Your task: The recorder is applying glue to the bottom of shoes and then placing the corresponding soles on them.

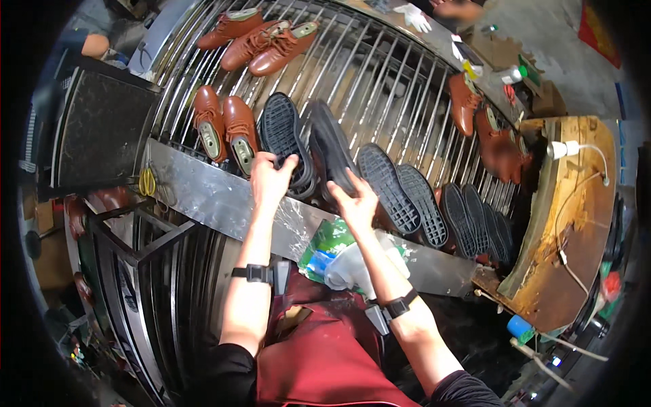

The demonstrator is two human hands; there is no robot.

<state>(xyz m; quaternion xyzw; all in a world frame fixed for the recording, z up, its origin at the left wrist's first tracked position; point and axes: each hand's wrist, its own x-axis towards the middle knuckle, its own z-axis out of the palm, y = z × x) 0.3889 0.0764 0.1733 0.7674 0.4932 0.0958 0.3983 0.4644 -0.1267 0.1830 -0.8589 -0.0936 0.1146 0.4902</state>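
My left hand [270,182] is closed on the heel end of a black shoe sole [279,125], whose inner side shows a grid of ribs. Beside it, my right hand [355,205] grips the lower end of another black shoe sole [331,139], which is tilted and slightly blurred. Both soles are over the front part of a metal roller conveyor [380,74]. Just left of my left hand stand a brown laced shoe [239,129] and its neighbour [209,122]. Right of my right hand lies a gridded black sole [388,186], with a second one [424,203] alongside.
Several dark soles [468,214] lie farther right, near a worn wooden box [566,217] with a cable. More brown shoes [281,47] sit at the back. A metal ledge [203,193] borders the front, bearing a green-and-white bag [332,247]. A black rack [139,271] stands lower left.
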